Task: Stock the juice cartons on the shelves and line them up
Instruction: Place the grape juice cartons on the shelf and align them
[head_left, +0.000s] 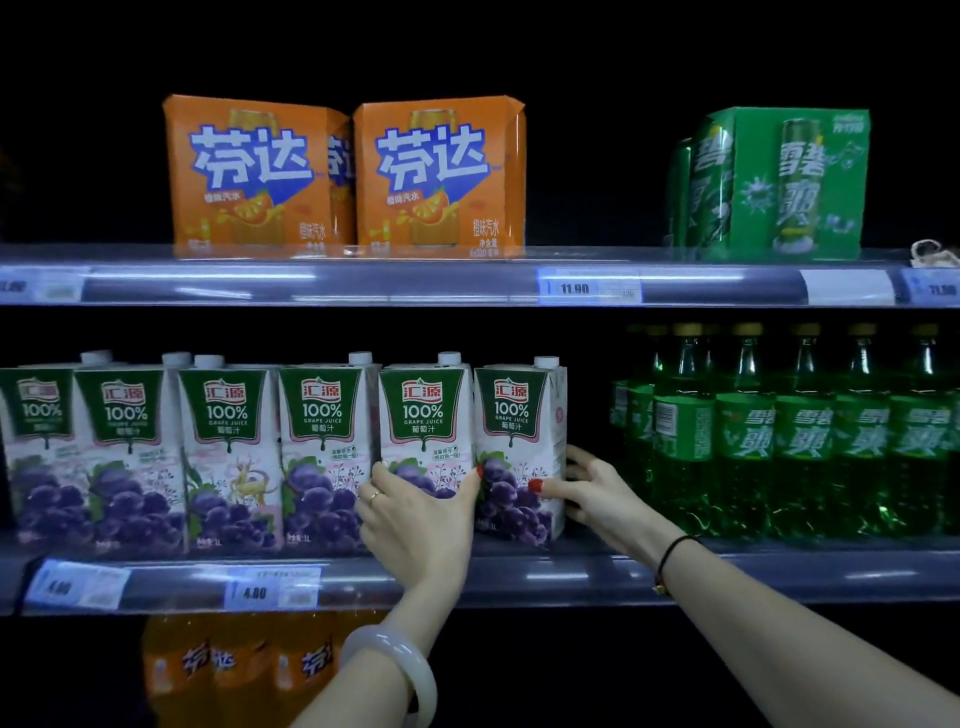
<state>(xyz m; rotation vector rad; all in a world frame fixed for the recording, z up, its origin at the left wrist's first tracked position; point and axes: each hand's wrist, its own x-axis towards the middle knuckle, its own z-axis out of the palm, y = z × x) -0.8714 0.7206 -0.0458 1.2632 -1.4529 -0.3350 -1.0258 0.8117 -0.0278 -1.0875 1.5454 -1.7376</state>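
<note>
Several white grape juice cartons with green labels stand in a row on the middle shelf (519, 577). My left hand (415, 525) grips the lower part of the second carton from the right (423, 415), fingers on its left side and thumb on its right edge. My right hand (587, 491) grips the rightmost carton (519, 415) low down, thumb on its front and fingers round its right side. Both cartons stand upright, side by side, with a narrow gap between them.
Green soda bottles (800, 441) fill the same shelf to the right, a dark gap away from the last carton. On the upper shelf (415, 283) stand two orange soda packs (441, 176) and a green can pack (779, 187). Orange bottles (234, 665) sit below.
</note>
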